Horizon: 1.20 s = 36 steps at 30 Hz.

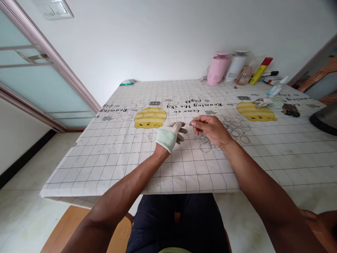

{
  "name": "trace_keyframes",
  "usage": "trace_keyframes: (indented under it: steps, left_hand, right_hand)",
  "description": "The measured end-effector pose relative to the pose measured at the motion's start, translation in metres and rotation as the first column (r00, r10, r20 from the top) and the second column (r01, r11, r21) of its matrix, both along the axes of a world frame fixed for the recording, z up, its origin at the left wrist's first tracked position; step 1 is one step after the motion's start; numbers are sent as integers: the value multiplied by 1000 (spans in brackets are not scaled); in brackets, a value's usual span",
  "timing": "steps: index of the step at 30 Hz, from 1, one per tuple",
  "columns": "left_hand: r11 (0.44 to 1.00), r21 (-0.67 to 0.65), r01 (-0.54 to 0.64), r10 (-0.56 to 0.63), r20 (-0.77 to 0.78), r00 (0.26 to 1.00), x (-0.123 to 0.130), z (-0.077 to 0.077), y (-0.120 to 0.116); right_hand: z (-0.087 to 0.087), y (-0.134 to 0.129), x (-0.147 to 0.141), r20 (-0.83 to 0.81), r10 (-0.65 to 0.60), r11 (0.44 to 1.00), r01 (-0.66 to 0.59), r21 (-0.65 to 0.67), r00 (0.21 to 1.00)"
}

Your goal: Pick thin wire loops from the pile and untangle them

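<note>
TANGLE OF THIN LOOPS ON TABLE; BOTH HANDS CLOSE TOGETHER ABOVE CLOTH

Obs. from my remote stn., via head cam. I find a grey tangle of thin loops (pixel 235 129) on the gridded tablecloth (pixel 110 154), approx. ctr.-R, partly behind & beside the right hand; material n/k.

Left hand (pixel 172 134): wears pale glove w/ mint cuff (pixel 166 139). Fingers part-curled, gaps between them; I can't tell if thumb meets fingers, nor if a strand is held.

Right hand (pixel 210 129): bare, at near-L side of tangle. Thumb & forefinger tips appear together, pointing at the L hand; any strand between them too fine for me to confirm. Hands near each other, not touching.

Rear R of table, by wall: pink device (pixel 218 69), white device (pixel 235 66) just beside it, then clear bottle (pixel 244 75) & yellow can (pixel 259 72) w/ red cap, tilted. Fwd of these: small clear bottle (pixel 277 87), leaning; crumpled pale item (pixel 276 103); dark obj. (pixel 291 110) next to it, ID n/k.

Rear L corner: green-white packet (pixel 127 82). Far L: frosted door (pixel 26 79).
</note>
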<state>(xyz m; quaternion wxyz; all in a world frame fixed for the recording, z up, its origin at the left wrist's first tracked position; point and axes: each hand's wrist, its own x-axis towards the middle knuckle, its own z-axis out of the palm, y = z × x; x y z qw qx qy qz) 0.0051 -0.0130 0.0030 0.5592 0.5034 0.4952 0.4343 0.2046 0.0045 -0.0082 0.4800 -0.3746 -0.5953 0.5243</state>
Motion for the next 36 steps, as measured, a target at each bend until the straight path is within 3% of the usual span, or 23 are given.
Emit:
trace_keyframes:
  steps: [3, 8, 11, 16, 19, 22, 28, 32, 36]
  left_hand:
    - [1000, 5, 17, -17, 6, 1000, -2, -1, 2]
    - [997, -60, 49, -33, 252, 967, 0, -7, 8]
    - [994, -83, 68, -38, 324, 945, 2, -9, 11]
    - [998, -63, 8, 2, 159, 987, 3, -6, 9]
    - [998, -29, -53, 54, 29, 998, 4, -2, 6]
    - [997, -15, -73, 73, -3, 997, 4, 1, 4]
    - [994, -53, -96, 103, 150, 983, -2, -4, 12]
    - [995, -104, -3, 15, 112, 994, -5, -12, 19]
    - [999, -48, 9, -5, 76, 997, -6, -13, 22]
  right_hand:
    - [2, -1, 1, -40, 5, 1000, -6, -12, 999]
    - [3, -6, -5, -43, 41, 999, -42, -27, 998]
    - [0, -6, -8, -36, -4, 1000, 4, 20, 999]
    - [-5, -5, -11, 94, -174, 975, 157, 159, 980]
    - [-9, -7, -14, 244, -309, 928, 236, 287, 919]
    - [-14, -8, -16, 327, -404, 878, 262, 401, 854]
    - [-17, -8, -16, 329, -387, 893, 262, 365, 861]
    - [-15, -7, -13, 361, -398, 886, 252, 389, 843]
    - [-12, -6, -12, 392, -382, 877, 196, 438, 837]
